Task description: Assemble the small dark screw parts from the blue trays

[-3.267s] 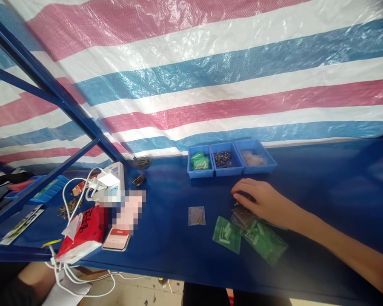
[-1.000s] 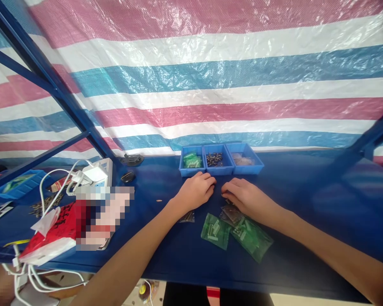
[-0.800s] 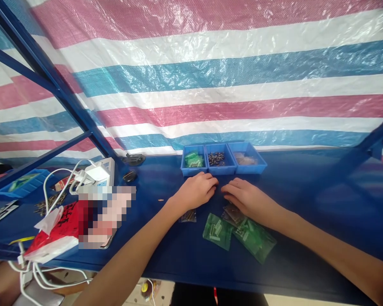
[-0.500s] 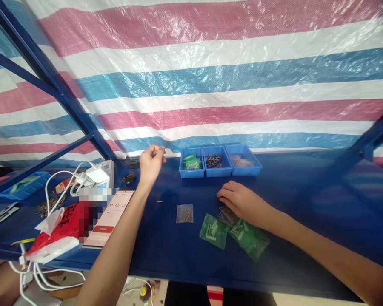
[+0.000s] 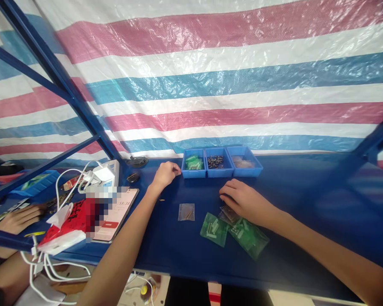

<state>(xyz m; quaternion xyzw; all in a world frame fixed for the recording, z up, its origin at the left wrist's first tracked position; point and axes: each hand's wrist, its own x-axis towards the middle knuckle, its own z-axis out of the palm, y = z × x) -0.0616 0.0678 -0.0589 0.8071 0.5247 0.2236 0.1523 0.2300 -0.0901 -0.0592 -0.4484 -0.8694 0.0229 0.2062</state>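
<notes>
My left hand (image 5: 167,175), its fingers pinched together, is at the left wall of the blue bin holding green packets (image 5: 193,163). Whether it touches the bin or has something small between its fingertips, I cannot tell. Palm down on the table, my right hand (image 5: 238,196) rests with fingers loosely bent and nothing visible in it. Just below that hand lie a clear bag with dark pieces (image 5: 229,215) and two green bags (image 5: 214,229) with light pieces inside. A small clear bag with brass-coloured pins (image 5: 187,212) lies between my hands.
A middle bin of small metal parts (image 5: 215,162) and a right bin of clear bags (image 5: 242,162) stand at the back. On the left are a phone (image 5: 125,212), a power strip (image 5: 115,170), cables, a red bag (image 5: 78,223) and another person's hand (image 5: 22,217).
My left hand has come down and to the right, from above the table to the left bin's side. My right hand stays put. Another person's hand has appeared at far left.
</notes>
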